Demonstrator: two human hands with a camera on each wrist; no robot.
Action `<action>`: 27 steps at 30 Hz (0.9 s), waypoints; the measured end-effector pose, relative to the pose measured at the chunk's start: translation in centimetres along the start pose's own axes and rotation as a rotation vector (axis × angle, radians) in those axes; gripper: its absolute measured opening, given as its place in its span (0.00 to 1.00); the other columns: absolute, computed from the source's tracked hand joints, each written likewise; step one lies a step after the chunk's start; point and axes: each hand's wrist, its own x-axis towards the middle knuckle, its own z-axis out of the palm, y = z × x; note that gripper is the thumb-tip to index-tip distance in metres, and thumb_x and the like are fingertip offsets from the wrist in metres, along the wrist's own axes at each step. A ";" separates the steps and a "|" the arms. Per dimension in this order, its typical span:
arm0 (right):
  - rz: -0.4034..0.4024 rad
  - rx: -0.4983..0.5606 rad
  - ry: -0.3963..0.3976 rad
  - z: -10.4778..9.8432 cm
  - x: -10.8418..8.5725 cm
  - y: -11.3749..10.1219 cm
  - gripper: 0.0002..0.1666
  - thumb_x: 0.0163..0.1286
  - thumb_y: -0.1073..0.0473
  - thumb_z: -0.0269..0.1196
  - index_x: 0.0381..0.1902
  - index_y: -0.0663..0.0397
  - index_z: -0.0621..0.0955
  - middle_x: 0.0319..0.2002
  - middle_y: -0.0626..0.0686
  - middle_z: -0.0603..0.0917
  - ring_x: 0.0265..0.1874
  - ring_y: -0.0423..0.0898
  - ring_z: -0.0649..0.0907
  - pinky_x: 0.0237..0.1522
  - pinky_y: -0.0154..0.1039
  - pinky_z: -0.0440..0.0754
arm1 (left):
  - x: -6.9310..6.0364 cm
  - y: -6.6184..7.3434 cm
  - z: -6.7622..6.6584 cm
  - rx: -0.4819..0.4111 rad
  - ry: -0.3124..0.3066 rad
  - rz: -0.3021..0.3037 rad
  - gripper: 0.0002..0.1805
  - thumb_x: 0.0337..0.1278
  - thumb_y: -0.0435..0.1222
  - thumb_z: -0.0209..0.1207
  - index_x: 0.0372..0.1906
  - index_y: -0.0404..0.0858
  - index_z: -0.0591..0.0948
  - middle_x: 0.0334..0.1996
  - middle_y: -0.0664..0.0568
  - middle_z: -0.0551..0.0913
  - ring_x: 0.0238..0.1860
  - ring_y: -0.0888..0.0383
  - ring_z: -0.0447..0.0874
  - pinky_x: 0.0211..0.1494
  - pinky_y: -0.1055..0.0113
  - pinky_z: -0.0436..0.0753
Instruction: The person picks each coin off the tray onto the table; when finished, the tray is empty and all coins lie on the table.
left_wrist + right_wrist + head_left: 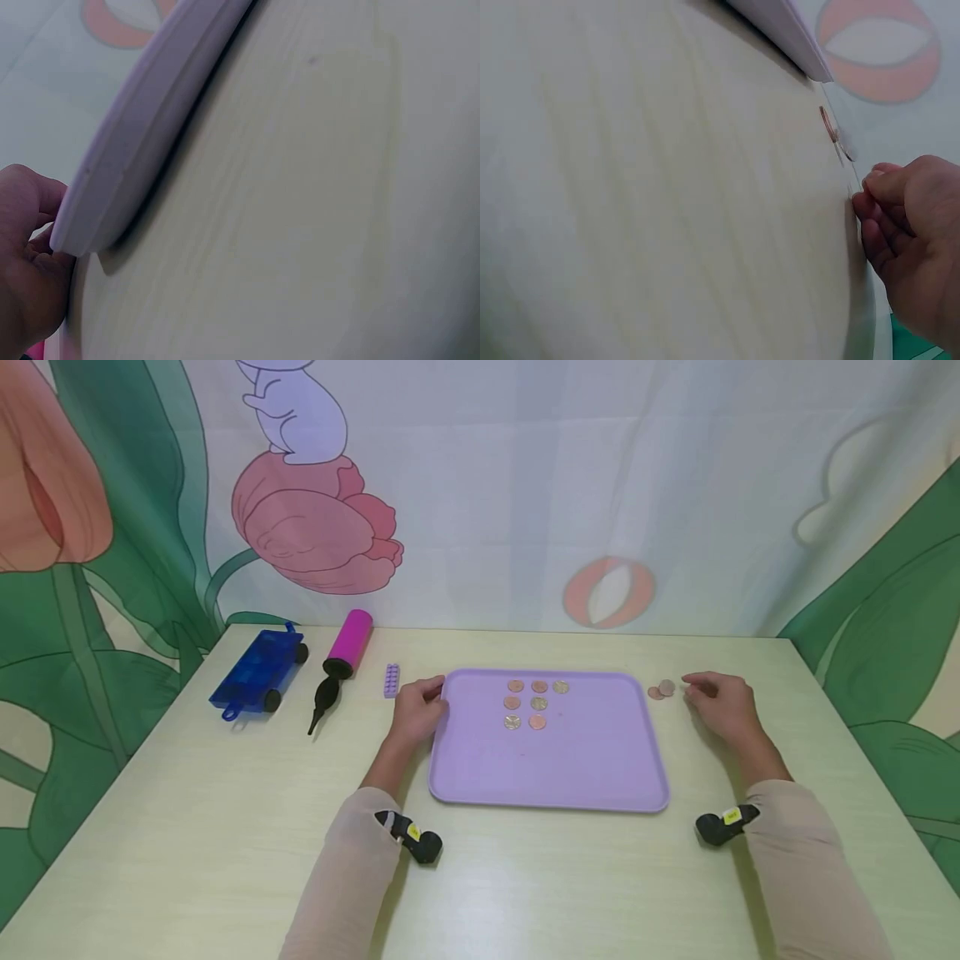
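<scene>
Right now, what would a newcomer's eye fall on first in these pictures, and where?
Probably the rectangular purple tray near the middle of the pale table, with seven round metal coins toward its far edge and the person's left hand holding its left side. Next may come the translucent blue, black-wheeled cart and the bright pink cylinder beside it, toward the table's far left corner.

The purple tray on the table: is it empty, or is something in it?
Not empty: the head view shows seven coins lying in the far half of the purple tray.
</scene>
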 end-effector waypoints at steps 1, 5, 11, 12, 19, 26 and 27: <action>-0.006 -0.012 -0.001 -0.1 0.0 0.1 0.20 0.77 0.65 0.54 0.61 0.68 0.79 0.57 0.72 0.82 0.58 0.67 0.80 0.63 0.62 0.79 | 0.0 0.0 0.0 0.000 0.001 -0.001 0.29 0.60 0.26 0.54 0.69 0.31 0.74 0.64 0.35 0.80 0.67 0.43 0.79 0.73 0.56 0.80; -0.028 -0.034 -0.002 -0.3 0.1 0.3 0.19 0.76 0.65 0.55 0.60 0.68 0.80 0.54 0.72 0.83 0.55 0.67 0.82 0.56 0.58 0.82 | 0.1 -0.1 0.0 0.004 -0.001 0.001 0.29 0.61 0.26 0.54 0.69 0.31 0.74 0.64 0.35 0.80 0.67 0.43 0.79 0.73 0.56 0.80; -0.096 -0.066 -0.120 -0.2 0.6 0.4 0.23 0.77 0.61 0.56 0.65 0.64 0.77 0.54 0.70 0.82 0.53 0.65 0.82 0.48 0.47 0.82 | 0.1 -0.1 0.0 0.004 -0.002 0.006 0.28 0.61 0.26 0.54 0.68 0.30 0.74 0.64 0.35 0.80 0.66 0.43 0.80 0.72 0.56 0.80; -0.115 -0.077 -0.138 -0.1 0.6 0.4 0.23 0.76 0.61 0.56 0.65 0.64 0.77 0.53 0.70 0.82 0.52 0.64 0.82 0.48 0.47 0.81 | 0.0 -0.1 0.0 0.003 -0.002 0.007 0.28 0.61 0.26 0.54 0.68 0.30 0.74 0.64 0.35 0.80 0.66 0.43 0.80 0.72 0.56 0.80; -0.172 -0.151 -0.137 0.0 0.7 0.1 0.18 0.75 0.62 0.59 0.57 0.68 0.81 0.49 0.70 0.82 0.48 0.64 0.81 0.48 0.56 0.82 | -0.1 -0.1 -0.1 0.005 0.002 0.008 0.28 0.60 0.26 0.54 0.68 0.30 0.75 0.64 0.35 0.80 0.67 0.43 0.80 0.73 0.56 0.80; -0.106 -0.153 -0.109 -0.3 0.4 0.7 0.20 0.75 0.60 0.59 0.57 0.69 0.81 0.52 0.71 0.81 0.50 0.65 0.80 0.52 0.60 0.82 | -0.2 0.0 0.0 0.005 0.003 0.006 0.28 0.61 0.26 0.54 0.68 0.30 0.74 0.64 0.35 0.80 0.67 0.43 0.79 0.74 0.56 0.79; -0.100 -0.148 -0.109 -0.3 0.3 0.9 0.20 0.75 0.60 0.59 0.58 0.68 0.81 0.52 0.71 0.81 0.50 0.65 0.80 0.51 0.59 0.82 | -0.2 0.0 -0.1 0.004 0.003 0.007 0.28 0.61 0.26 0.54 0.68 0.30 0.74 0.64 0.35 0.80 0.67 0.43 0.79 0.74 0.56 0.79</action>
